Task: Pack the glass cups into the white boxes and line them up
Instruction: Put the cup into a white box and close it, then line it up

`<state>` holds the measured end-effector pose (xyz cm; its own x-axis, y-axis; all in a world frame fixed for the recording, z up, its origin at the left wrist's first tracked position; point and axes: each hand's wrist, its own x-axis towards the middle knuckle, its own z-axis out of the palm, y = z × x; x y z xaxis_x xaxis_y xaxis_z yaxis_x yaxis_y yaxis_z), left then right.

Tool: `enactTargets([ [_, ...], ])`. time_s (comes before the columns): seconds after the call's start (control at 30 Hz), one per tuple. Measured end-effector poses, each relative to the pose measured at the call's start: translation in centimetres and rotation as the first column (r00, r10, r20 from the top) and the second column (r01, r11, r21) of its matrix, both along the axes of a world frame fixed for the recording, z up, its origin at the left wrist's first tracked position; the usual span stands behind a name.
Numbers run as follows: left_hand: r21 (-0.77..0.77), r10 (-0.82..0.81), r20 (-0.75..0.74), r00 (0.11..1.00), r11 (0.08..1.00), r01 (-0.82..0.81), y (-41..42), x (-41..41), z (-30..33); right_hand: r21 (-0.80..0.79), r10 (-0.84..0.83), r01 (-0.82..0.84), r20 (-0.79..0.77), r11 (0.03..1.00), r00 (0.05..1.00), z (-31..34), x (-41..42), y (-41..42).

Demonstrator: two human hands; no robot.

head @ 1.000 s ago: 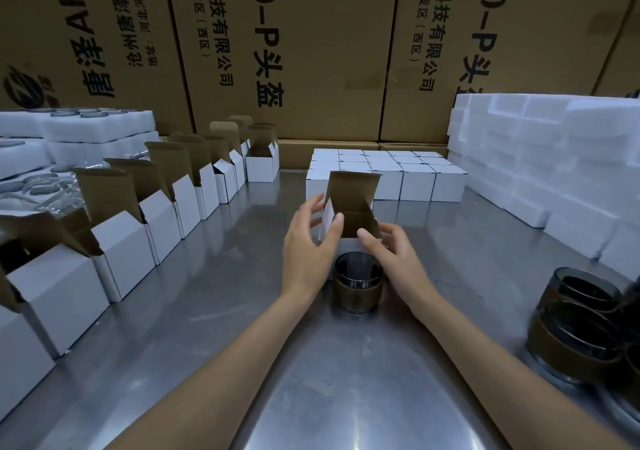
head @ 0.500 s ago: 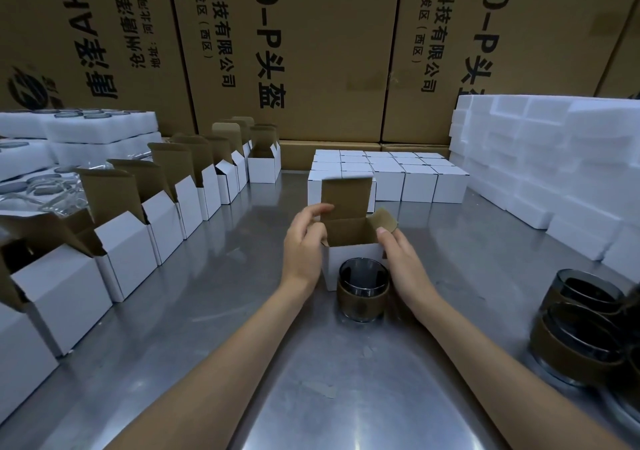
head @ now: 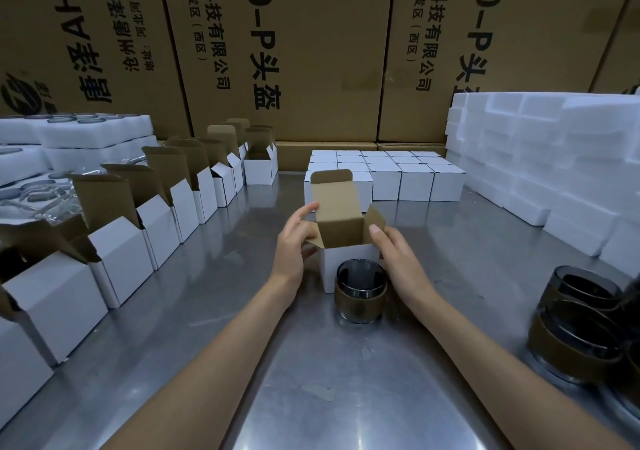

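Note:
A small white box [head: 346, 259] with brown inside stands upright on the steel table [head: 214, 311], its top flaps spread and the back lid flap raised. My left hand [head: 294, 242] holds its left side, fingers on the left flap. My right hand [head: 398, 259] holds its right side, thumb on the right flap. A glass cup [head: 360, 297] with a brown band stands just in front of the box, between my wrists. More banded glass cups [head: 575, 321] crowd the right edge.
A row of open white boxes [head: 166, 221] runs along the left. Shut white boxes [head: 398, 176] stand in a block at the back. White foam blocks [head: 540, 159] pile at the right, foam trays with glasses [head: 69, 134] at the left. Large cartons form the back wall.
The box was tilted a second ago; it now stands upright on the table with its flaps spread wider. Both hands have slid to its sides.

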<state>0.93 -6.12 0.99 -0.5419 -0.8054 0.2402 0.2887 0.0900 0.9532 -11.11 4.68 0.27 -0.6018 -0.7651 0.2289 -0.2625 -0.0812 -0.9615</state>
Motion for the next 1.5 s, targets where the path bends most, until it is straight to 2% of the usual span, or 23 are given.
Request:
enactTargets([
  [0.1,0.012,0.004,-0.027,1.0,1.0,-0.004,0.0,0.0,-0.1,-0.048,-0.046,0.043,-0.063,0.998,0.997,0.3,0.2,0.4],
  [0.17,0.017,0.008,-0.04,0.999,1.0,-0.008,0.1,0.0,0.0,-0.138,-0.129,0.099,-0.229,0.985,0.965,0.8,0.4,1.0],
  [0.2,0.017,0.009,-0.043,0.999,1.0,-0.009,0.1,0.0,0.0,-0.18,-0.169,0.111,-0.353,0.977,0.92,1.2,0.5,1.4],
  [0.23,0.015,0.01,-0.041,0.999,1.0,-0.009,0.1,0.0,0.0,-0.209,-0.205,0.113,-0.493,0.971,0.845,1.6,0.6,1.9],
  [0.3,0.003,0.015,-0.028,1.0,1.0,-0.015,0.2,0.0,0.0,-0.244,-0.248,0.094,-0.745,0.965,0.619,2.5,1.0,2.7],
  [0.4,-0.011,0.017,-0.021,1.0,1.0,-0.017,0.3,-0.1,0.0,-0.261,-0.255,0.023,-0.918,0.965,0.303,3.0,2.1,3.1],
  [0.5,-0.007,0.015,-0.008,1.0,1.0,-0.015,0.4,-0.1,-0.1,-0.169,-0.172,0.035,-0.976,0.985,0.132,2.6,3.1,2.6],
  [0.57,-0.018,0.008,0.01,1.0,1.0,-0.008,0.3,-0.2,-0.2,-0.115,-0.119,0.063,-0.991,0.991,0.061,2.0,3.2,2.1],
  [0.63,-0.067,0.005,0.033,0.999,0.998,-0.002,0.4,-0.2,-0.2,-0.087,-0.09,0.057,-0.994,0.995,0.058,1.6,3.1,1.9],
  [0.73,-0.146,-0.01,0.065,0.998,0.989,0.02,0.6,-0.2,-0.1,-0.128,-0.131,0.031,-0.978,0.991,0.164,1.2,3.1,1.9],
  [0.8,-0.176,-0.009,0.082,0.997,0.984,0.024,0.6,-0.1,-0.1,-0.256,-0.26,0.048,-0.934,0.965,0.245,1.5,3.3,2.1],
  [0.87,-0.197,-0.004,0.079,0.997,0.98,0.02,0.7,-0.1,0.0,-0.435,-0.439,0.076,-0.86,0.897,0.261,2.0,3.4,2.2],
  [0.97,-0.286,0.013,0.116,0.993,0.958,0.021,0.9,-0.1,0.1,-0.596,-0.602,0.101,-0.769,0.797,0.213,2.5,3.3,2.3],
  [1.13,-0.355,-0.01,0.169,0.986,0.932,0.07,1.8,-0.3,0.0,-0.625,-0.66,0.218,-0.733,0.75,0.166,2.2,2.6,1.8],
  [1.33,-0.381,-0.027,0.205,0.978,0.919,0.105,3.0,-0.5,0.2,-0.537,-0.587,0.337,-0.807,0.773,0.063,1.4,2.1,1.3],
  [1.5,-0.375,-0.012,0.205,0.979,0.923,0.09,3.0,-0.7,0.0,-0.463,-0.5,0.354,-0.866,0.813,0.016,1.4,1.9,1.1],
])
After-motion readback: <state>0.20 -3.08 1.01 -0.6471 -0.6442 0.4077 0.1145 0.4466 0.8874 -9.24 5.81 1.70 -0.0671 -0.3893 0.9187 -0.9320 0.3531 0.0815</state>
